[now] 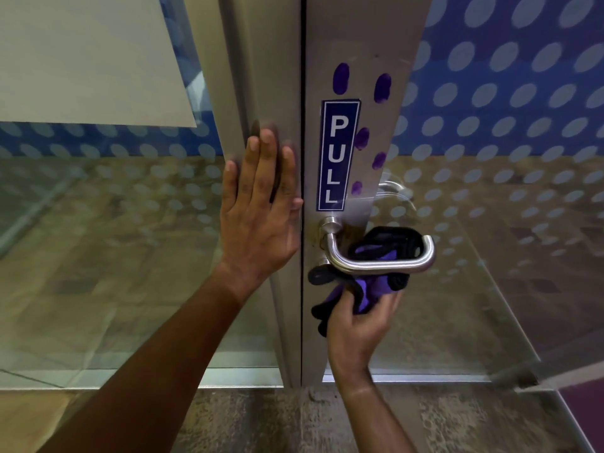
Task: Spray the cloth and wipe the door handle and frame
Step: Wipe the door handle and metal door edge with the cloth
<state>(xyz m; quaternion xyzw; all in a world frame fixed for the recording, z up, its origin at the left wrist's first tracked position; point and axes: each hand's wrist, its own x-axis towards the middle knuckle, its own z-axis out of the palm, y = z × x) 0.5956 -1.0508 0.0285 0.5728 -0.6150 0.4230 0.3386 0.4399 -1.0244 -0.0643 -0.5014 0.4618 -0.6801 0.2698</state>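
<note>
Left hand [258, 207] flat on frame [261, 76], fingers straight, together. Right hand [356, 325] grips purple-black cloth [376, 282] under door handle [382, 264]. Blue sticker [338, 155] reads "PULL".

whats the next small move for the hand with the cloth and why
Probably slide the cloth along the handle toward its bent end. The right hand grips it bunched under and behind the bar, while the left hand lies flat on the frame.

A speckled grey-brown floor [261, 420] runs along the bottom of the view. The metal door frame [287, 322] and the glass panels [98, 289] stand directly on it.
</note>
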